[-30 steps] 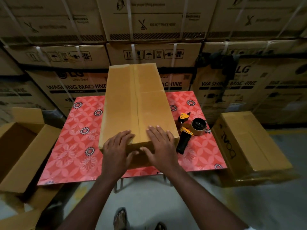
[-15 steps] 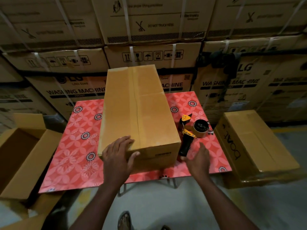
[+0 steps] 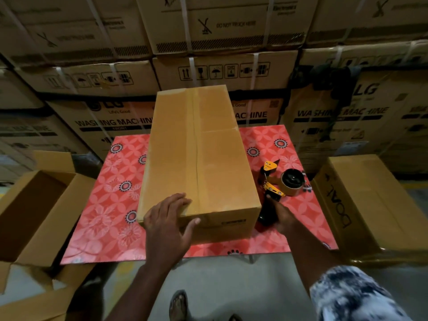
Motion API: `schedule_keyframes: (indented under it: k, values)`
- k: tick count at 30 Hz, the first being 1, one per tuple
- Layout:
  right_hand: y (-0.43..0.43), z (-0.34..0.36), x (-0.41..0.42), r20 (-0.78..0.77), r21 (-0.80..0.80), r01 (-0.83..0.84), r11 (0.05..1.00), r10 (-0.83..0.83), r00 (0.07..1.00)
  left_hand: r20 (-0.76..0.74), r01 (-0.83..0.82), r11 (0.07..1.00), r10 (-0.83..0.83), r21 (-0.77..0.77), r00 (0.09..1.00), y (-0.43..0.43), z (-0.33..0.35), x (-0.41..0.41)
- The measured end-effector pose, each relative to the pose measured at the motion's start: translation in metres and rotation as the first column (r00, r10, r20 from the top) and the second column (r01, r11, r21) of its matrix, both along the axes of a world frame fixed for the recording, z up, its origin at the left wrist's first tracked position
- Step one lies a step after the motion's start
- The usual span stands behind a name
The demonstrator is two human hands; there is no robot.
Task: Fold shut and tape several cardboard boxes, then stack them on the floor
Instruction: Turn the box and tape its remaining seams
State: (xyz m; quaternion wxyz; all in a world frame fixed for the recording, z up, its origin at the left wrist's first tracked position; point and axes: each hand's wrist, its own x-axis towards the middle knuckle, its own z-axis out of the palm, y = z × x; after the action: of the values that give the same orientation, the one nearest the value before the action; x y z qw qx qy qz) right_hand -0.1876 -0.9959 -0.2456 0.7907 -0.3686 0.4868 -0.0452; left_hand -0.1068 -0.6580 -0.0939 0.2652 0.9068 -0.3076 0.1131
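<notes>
While folded shut, box long, tan.

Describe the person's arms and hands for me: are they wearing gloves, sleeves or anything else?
No gloves: the left hand and the right hand are both bare, and no watch, ring or bracelet shows in the dim light. The left forearm is bare to the frame's edge. The right arm has a short sleeve, mottled blue-grey and white.
</notes>
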Motion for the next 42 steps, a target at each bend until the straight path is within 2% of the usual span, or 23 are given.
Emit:
schedule_keyframes:
  k: [3,6,9,10,13,15,17,19,20,21,22,23,24,26,28,31,34,37,39,42]
  values:
    - [-0.004,-0.002,0.015,-0.028,0.041,-0.02,0.999,0.022,0.999,0.002,0.01,1.0,-0.01,0.014,1.0,0.0,0.002,0.001]
    - [-0.007,0.006,0.025,-0.136,-0.089,0.046,0.995,-0.058,0.989,-0.015,0.027,0.999,-0.027,0.026,1.0,0.003,0.003,0.002]
    - [-0.002,0.029,0.026,-0.116,-0.28,0.086,0.956,-0.123,0.986,-0.039,0.044,0.999,-0.043,0.025,0.998,0.005,0.005,0.002]
    - [0.003,0.047,0.024,-0.086,-0.398,0.096,0.912,-0.142,0.986,-0.048,0.052,0.998,-0.051,0.021,0.998,0.005,0.005,0.002]
    - [0.012,0.103,0.022,0.028,-0.731,0.107,0.674,-0.126,0.992,-0.091,0.088,0.994,-0.093,-0.06,0.991,0.007,0.01,0.002]
    - [0.014,0.141,0.021,0.098,-0.81,0.12,0.574,-0.069,0.993,-0.202,0.07,0.966,-0.123,-0.248,0.972,0.008,0.026,0.0]
    - [0.02,0.179,0.022,0.102,-0.855,0.062,0.515,0.049,0.994,-0.371,-0.039,0.876,-0.163,-0.48,0.914,0.007,0.049,-0.004]
    - [0.038,0.211,0.021,0.118,-0.917,0.045,0.397,0.16,0.98,-0.552,-0.231,0.734,-0.228,-0.638,0.802,0.007,0.074,-0.008]
    - [0.051,0.224,0.021,0.121,-0.946,0.046,0.322,0.217,0.969,-0.656,-0.357,0.64,-0.316,-0.68,0.685,0.007,0.083,-0.008]
    - [0.063,0.232,0.021,0.113,-0.965,0.039,0.26,0.275,0.955,-0.74,-0.496,0.552,-0.442,-0.67,0.508,0.007,0.089,-0.005]
    - [0.076,0.235,0.022,0.106,-0.975,0.033,0.219,0.329,0.938,-0.775,-0.617,0.505,-0.554,-0.604,0.304,0.009,0.093,-0.002]
    - [0.089,0.236,0.023,0.094,-0.98,0.022,0.196,0.366,0.926,-0.775,-0.683,0.506,-0.616,-0.527,0.141,0.012,0.095,0.001]
    - [0.103,0.237,0.025,0.076,-0.983,0.003,0.186,0.392,0.917,-0.749,-0.709,0.514,-0.662,-0.483,0.03,0.016,0.097,0.002]
    - [0.128,0.24,0.026,0.057,-0.986,-0.023,0.166,0.463,0.885,-0.684,-0.747,0.481,-0.728,-0.459,-0.049,0.026,0.097,0.002]
    - [0.146,0.241,0.028,0.027,-0.99,-0.053,0.134,0.528,0.849,-0.608,-0.779,0.415,-0.792,-0.47,-0.055,0.036,0.094,0.0]
    - [0.156,0.231,0.033,-0.046,-0.99,-0.11,0.089,0.532,0.845,-0.522,-0.799,0.332,-0.853,-0.502,-0.027,0.054,0.082,0.001]
    - [0.165,0.229,0.036,-0.089,-0.983,-0.158,0.088,0.527,0.845,-0.507,-0.792,0.364,-0.858,-0.491,-0.08,0.072,0.072,0.004]
    - [0.174,0.232,0.038,-0.141,-0.983,-0.184,0.027,0.537,0.832,-0.56,-0.797,0.38,-0.826,-0.468,-0.065,0.083,0.076,0.007]
    - [0.181,0.236,0.04,-0.203,-0.977,-0.206,-0.056,0.531,0.823,-0.641,-0.783,0.413,-0.767,-0.465,-0.024,0.086,0.079,0.011]
    - [0.189,0.236,0.044,-0.286,-0.958,-0.24,-0.157,0.5,0.817,-0.791,-0.725,0.498,-0.602,-0.476,0.106,0.087,0.079,0.014]
